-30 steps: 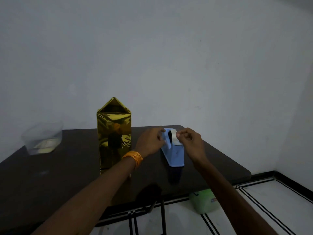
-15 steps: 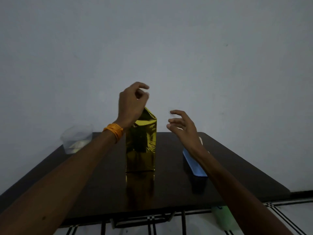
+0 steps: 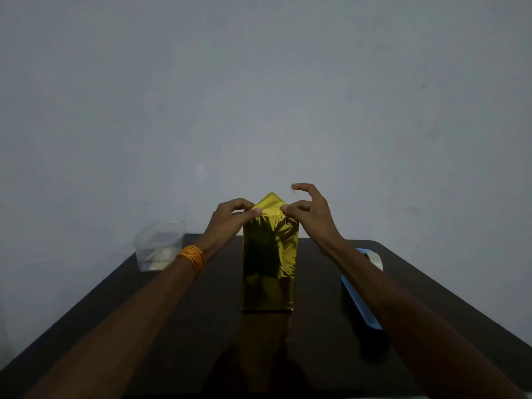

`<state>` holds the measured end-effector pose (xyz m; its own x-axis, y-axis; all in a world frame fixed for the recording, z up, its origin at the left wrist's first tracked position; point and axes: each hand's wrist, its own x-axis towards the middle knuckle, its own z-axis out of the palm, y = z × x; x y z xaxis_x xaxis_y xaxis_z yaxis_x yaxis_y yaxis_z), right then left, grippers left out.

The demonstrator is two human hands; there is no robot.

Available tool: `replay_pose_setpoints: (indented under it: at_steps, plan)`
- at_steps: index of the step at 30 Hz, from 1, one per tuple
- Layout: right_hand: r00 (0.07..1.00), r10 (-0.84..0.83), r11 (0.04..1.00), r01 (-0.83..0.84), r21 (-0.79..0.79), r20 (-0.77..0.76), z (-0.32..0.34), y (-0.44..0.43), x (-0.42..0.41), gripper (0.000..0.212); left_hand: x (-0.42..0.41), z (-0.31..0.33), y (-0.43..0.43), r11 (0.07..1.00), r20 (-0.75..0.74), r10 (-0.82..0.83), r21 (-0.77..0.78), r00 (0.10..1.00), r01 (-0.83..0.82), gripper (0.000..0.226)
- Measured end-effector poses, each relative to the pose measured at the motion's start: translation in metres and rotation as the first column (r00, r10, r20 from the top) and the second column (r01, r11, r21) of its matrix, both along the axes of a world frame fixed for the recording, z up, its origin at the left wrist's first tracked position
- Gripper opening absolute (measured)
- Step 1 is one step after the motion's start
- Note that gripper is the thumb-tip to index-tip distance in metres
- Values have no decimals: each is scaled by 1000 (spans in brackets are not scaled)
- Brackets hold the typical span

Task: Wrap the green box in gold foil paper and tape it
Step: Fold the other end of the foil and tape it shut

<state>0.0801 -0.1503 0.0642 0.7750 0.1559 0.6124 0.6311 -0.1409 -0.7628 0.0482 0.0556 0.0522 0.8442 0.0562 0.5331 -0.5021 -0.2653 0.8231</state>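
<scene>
At mid-frame our left hand [image 3: 227, 220] and right hand [image 3: 311, 214] hold the foil [image 3: 270, 204] atop the box [image 3: 269, 263], fingers pinching it. The box stands upright on the worktop [image 3: 172, 326].

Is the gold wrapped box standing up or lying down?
Upright. The gold-wrapped box stands on its narrow end on the table, with the pointed foil flap on top.

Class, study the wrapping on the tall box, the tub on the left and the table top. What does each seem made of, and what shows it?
Wrapping: metallic foil, mirror-shiny gold; it creases sharply and throws dark reflections. Tub: probably clear plastic; pale contents show through its walls. Table: dark and glossy, perhaps lacquered wood or laminate; it mirrors the wrapping.
</scene>
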Motion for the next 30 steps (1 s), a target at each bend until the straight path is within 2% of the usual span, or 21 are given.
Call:
replay_pose_setpoints:
  at_steps: [8,12,17,21,26,30]
  plan:
    - [998,-2,998,6,57,-66,-3,7,9,46,8,-7,-7,997,-33,24,-73,999,-26,18]
    - [994,-4,994,15,104,-105,-3,10,13,48,10,-6,-10,992,-49,21,-124,999,-27,12]
    - [977,-20,992,46,118,-212,2,15,17,58,9,0,-13,982,-98,-46,-186,994,27,39]
    - [944,42,983,19,181,-328,0,20,22,55,8,0,-17,983,-90,-49,-179,995,32,30]
    - [950,33,982,27,185,-312,-6,18,23,52,13,-7,-22,978,-11,-12,-207,1000,9,29]
    - [929,56,988,2,157,-366,-4,15,22,53,17,-11,-24,981,33,56,-185,998,-49,30]
